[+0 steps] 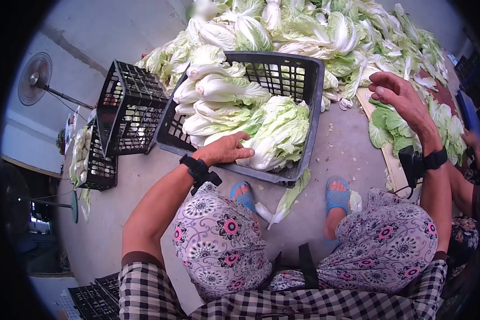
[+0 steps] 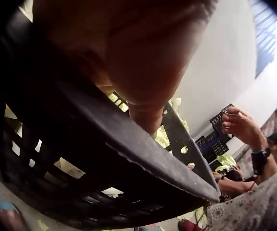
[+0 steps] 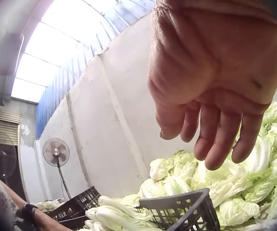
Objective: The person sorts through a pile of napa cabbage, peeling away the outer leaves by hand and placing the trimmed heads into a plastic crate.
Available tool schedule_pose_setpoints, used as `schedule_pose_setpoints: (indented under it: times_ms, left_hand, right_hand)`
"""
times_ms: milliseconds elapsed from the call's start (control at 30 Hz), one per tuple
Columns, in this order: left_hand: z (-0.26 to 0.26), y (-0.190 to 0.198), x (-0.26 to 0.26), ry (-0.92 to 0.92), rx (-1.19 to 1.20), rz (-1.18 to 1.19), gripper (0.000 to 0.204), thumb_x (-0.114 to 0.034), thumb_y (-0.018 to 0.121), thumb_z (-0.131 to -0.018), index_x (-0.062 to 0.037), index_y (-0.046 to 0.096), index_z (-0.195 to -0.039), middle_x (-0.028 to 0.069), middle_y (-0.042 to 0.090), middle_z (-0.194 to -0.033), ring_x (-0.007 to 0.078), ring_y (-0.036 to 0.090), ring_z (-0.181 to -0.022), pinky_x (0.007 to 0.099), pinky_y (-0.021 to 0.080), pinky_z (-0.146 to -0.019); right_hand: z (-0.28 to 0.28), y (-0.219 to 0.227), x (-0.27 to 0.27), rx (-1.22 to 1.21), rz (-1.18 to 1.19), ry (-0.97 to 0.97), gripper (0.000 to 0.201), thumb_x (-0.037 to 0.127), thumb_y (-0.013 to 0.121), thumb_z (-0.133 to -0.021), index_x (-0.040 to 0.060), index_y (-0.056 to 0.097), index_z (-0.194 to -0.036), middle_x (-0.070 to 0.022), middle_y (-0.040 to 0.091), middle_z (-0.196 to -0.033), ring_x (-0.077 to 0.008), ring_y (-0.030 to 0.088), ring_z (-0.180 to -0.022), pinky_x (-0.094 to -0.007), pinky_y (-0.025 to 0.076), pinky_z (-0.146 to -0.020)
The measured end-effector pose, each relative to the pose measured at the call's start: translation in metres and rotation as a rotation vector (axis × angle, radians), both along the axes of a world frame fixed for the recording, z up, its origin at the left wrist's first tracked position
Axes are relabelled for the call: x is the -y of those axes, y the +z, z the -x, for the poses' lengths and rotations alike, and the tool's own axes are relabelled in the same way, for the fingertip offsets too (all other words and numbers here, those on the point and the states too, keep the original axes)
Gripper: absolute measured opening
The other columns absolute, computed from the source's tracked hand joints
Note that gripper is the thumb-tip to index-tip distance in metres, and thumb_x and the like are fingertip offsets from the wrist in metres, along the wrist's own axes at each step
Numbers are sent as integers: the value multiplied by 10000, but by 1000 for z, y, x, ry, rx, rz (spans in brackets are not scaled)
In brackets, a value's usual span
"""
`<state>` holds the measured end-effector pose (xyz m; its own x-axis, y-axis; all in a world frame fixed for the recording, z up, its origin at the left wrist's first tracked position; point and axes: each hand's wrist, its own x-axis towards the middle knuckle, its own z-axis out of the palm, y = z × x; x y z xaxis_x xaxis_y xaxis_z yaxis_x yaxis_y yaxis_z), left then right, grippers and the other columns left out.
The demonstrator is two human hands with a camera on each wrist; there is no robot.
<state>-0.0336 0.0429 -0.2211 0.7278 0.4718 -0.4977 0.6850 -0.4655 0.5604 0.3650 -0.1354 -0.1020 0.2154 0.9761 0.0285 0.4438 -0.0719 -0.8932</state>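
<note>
A black plastic crate (image 1: 319, 106) stands on the floor before the person, with stacked napa cabbages (image 1: 218, 88) filling its left part. A leafier napa cabbage (image 1: 282, 130) lies in its right front part. Over the crate's near rim reaches the left hand (image 1: 226, 149), its thumb and fingers at the white base of that cabbage; in the left wrist view the hand hides most of what is below it. The right hand (image 1: 402, 96) is raised to the right of the crate, its fingers loosely bent and nothing in them. The right wrist view shows its bare palm (image 3: 215, 62).
A large heap of cabbages and leaves (image 1: 346, 32) lies behind the crate. More black crates (image 1: 136, 106) stand at left, near a fan (image 1: 36, 79). At right are a wooden board (image 1: 381, 141) and another person's arm (image 1: 472, 141). A loose leaf (image 1: 290, 200) lies between the feet.
</note>
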Motion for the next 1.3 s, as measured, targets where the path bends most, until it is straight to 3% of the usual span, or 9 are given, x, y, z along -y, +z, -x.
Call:
schedule_pose_setpoints:
  times_ms: [67,300,500,633,667,867,1033,1100,1300]
  left_hand:
    - [-15,13,11,-144,-171,-9,1050,-670,559,-790,40,133,-1435,270,577,-1154,361,572,-1072,343,440,-915]
    - [-32,-14,5,-195,-212,-35,1185,-756,553,-716,51,72,-1439,319,505,-1230,379,483,-1199,358,382,-990]
    - [-40,-16,13,30,-117,-6,1024,-479,708,-704,6,175,-1431,286,577,-1135,379,573,-1057,352,435,-919]
    - [-38,10,13,367,21,275,849,-364,702,-704,-46,324,-1394,118,621,-873,155,559,-642,286,447,-528]
    - [-36,18,11,437,123,375,725,-330,683,-724,-66,405,-1340,22,582,-768,80,448,-511,227,345,-428]
    - [-25,88,-1,609,362,512,442,-436,560,-835,-88,569,-1107,18,622,-784,86,523,-539,233,453,-484]
    - [-44,137,7,671,479,479,430,-484,441,-891,-90,593,-970,38,612,-713,108,496,-494,250,432,-477]
    - [-53,153,10,532,453,515,463,-486,393,-922,-82,539,-1093,35,630,-824,111,510,-557,244,418,-482]
    - [-89,195,57,308,572,390,575,-542,302,-949,-54,514,-1166,59,614,-810,125,562,-641,272,487,-598]
  right_hand:
    - [-1,1,-1,12,34,13,442,302,585,-866,-4,539,-1183,-67,606,-1065,-134,555,-955,-277,437,-836]
    - [1,-1,-8,15,20,18,449,303,582,-867,-13,536,-1182,-61,601,-1045,-134,550,-915,-278,435,-817]
    - [3,-13,-14,-27,55,111,443,298,585,-859,-14,541,-1170,-54,595,-1006,-128,547,-897,-274,434,-810]
    - [6,-14,-15,-32,66,131,437,292,589,-859,-12,542,-1169,-50,591,-1004,-129,544,-895,-271,435,-813]
    - [6,-14,-15,-27,69,133,435,291,588,-860,-11,542,-1170,-49,590,-1006,-129,543,-896,-271,435,-813]
    - [13,-14,-18,-35,-3,155,605,379,648,-822,10,475,-1269,-127,567,-1175,-208,543,-1083,-334,418,-952]
    - [42,7,-26,548,-398,177,1081,633,721,-622,99,253,-1437,-206,286,-1454,-361,284,-1346,-448,246,-1114]
    - [53,18,-34,791,-599,225,1125,658,721,-573,132,242,-1445,-207,261,-1460,-390,263,-1347,-494,224,-1109]
    - [83,37,-35,968,-710,234,904,360,815,-591,122,388,-1352,-133,461,-1324,-295,430,-1244,-530,241,-1063]
